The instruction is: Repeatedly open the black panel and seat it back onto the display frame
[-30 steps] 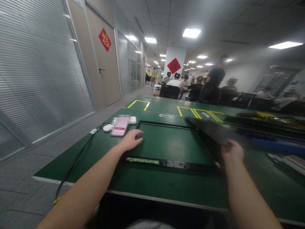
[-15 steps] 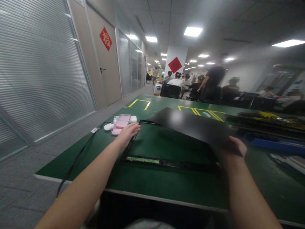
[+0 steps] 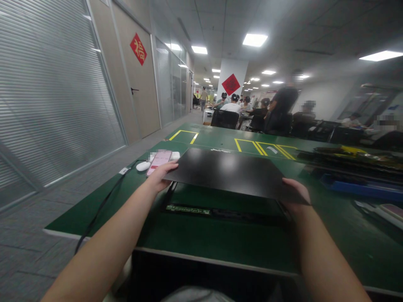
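Observation:
A thin dark, glossy flat panel [image 3: 229,172] is held level between my two hands, above the green table. My left hand [image 3: 162,176] is closed on its left edge, thumb on top. At the right edge my right hand [image 3: 296,195] grips it, with the fingers partly hidden by the panel. Beneath the panel a black rectangular frame [image 3: 245,216] lies on the table, with a green circuit board strip [image 3: 188,209] along its near side. The panel covers most of the frame's far side.
A phone with a pink screen [image 3: 159,161] and a white mouse-like object [image 3: 143,166] lie left, near a black cable [image 3: 108,199]. At right are a blue tray [image 3: 365,187] and stacked dark parts [image 3: 340,161]. Several people sit or stand beyond the green table [image 3: 214,241].
The panel has levelled out and moved left and nearer, now covering much of the frame. My left hand has left the frame's side and taken the panel's left edge.

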`<state>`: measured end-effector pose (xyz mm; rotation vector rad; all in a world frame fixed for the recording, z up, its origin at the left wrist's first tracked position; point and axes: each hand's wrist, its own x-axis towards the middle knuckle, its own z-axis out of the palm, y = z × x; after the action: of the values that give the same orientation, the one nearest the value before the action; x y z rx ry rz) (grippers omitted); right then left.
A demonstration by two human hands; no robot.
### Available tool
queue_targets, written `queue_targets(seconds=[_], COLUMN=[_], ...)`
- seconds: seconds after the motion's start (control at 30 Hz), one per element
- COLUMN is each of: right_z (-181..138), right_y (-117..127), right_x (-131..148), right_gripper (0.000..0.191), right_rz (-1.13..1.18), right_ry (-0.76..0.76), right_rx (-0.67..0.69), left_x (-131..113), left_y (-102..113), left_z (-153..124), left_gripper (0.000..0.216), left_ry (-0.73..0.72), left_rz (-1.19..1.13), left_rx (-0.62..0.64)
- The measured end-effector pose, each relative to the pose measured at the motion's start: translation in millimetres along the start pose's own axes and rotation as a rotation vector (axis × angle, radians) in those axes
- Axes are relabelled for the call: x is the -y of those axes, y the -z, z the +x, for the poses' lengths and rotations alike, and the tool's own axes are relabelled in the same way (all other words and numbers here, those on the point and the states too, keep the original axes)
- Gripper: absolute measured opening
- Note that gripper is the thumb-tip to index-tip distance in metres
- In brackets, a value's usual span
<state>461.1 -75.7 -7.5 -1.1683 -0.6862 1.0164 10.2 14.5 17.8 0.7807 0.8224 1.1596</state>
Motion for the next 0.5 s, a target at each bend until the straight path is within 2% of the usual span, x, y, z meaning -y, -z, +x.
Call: queue_targets(seconds=[0.1,0.17,0.33,0.5], right_z=[-6.6,-7.8,-2.1,0.0], right_y=[-9.9,-12.8,-9.3,-8.2], right_x=[0.2,-0.6,-4.2,-4.7], right_gripper=[0.013,0.015,0.029,0.051], right_rz=[-0.077,-0.097,-0.115,-0.308], right_ry=[-0.224,-0.281,-0.183,-0.108], right_rx=[0.058,0.09,0.008,-0.15], left_x=[-5.4,-9.3,-11.3,-4.2], left_y=[4.9,5.4,3.2,3.2], left_z=[1.5,0.1,-3.0,-0.4], left_gripper=[0.021,0.025,0.034,0.035], left_ry=[-0.05,-0.081,-0.161,-0.171], left_rz=[-0.023,-0.013,0.026,0.083], left_rx=[-0.071,-0.04,-0.044,-0.081])
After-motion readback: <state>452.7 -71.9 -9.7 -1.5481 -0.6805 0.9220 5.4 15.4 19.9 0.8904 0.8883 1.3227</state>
